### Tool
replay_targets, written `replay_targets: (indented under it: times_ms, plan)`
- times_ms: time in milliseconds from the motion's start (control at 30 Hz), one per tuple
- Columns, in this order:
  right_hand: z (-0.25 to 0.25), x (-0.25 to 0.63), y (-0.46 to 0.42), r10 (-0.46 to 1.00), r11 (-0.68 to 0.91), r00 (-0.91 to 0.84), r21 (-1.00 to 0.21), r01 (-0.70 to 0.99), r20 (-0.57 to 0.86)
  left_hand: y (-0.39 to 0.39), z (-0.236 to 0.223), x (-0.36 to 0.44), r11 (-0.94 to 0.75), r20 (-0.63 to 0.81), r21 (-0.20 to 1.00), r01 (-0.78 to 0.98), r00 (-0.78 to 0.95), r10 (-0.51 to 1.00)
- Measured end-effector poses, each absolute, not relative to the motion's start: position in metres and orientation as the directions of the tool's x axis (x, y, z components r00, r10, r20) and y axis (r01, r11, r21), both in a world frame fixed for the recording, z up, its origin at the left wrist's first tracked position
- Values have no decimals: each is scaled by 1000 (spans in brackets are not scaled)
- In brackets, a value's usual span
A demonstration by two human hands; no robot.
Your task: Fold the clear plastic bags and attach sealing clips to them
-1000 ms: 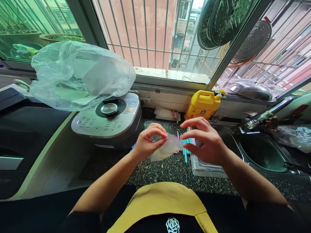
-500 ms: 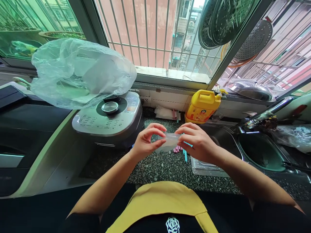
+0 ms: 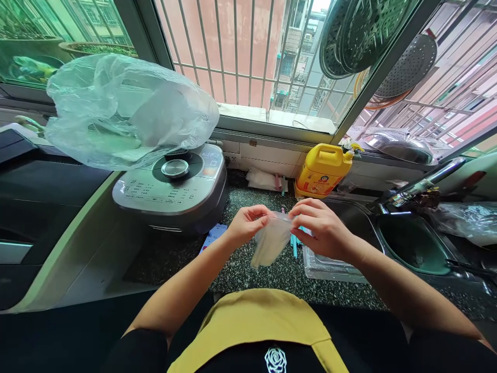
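Between my hands, over the speckled dark counter [image 3: 240, 277], hangs a small clear plastic bag [image 3: 272, 241] with something pale in its lower part. My left hand [image 3: 250, 224] pinches the bag's top edge on the left, thumb against fingers. On the right, my right hand [image 3: 316, 224] grips the same edge with its fingertips. Turquoise clips [image 3: 295, 246] lie behind the bag, partly hidden by it and by my right hand. Left of the bag, a phone [image 3: 214, 235] with a lit screen shows behind my left wrist.
A rice cooker [image 3: 171, 194] stands at the left, a big puffed plastic bag [image 3: 128, 114] on it. Toward the wall are a white packet [image 3: 262, 178] and a yellow jug [image 3: 324, 170] with a pump bottle. At the right, a clear tray [image 3: 330, 267] sits by the sink [image 3: 411, 243].
The small bag has swung from lying flat toward the window to hanging down toward me. My left hand has moved slightly right, and more of the phone shows.
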State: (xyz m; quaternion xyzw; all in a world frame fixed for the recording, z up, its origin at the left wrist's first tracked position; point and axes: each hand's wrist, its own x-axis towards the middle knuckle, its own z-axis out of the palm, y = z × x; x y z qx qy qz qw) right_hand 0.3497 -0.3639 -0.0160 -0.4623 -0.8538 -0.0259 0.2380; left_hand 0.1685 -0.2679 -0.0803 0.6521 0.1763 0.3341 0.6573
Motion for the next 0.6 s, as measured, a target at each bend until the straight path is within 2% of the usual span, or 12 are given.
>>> replay_targets:
  times_ms: [167, 267, 467, 600]
  plan:
    - [-21, 348, -363, 839, 505, -382, -291, 813, 389, -282, -77, 177, -125, 216, 976, -181, 685, 696]
    - [-23, 346, -362, 838, 508, -357, -354, 785, 412, -285, -79, 179, -109, 219, 973, -202, 680, 700]
    - [-25, 347, -362, 858, 440, -245, -399, 804, 452, -291, -82, 180, 18, 146, 969, -247, 629, 764]
    - [-27, 346, -361, 862, 405, -203, -391, 826, 465, -298, -84, 178, 0, 160, 962, -275, 561, 812]
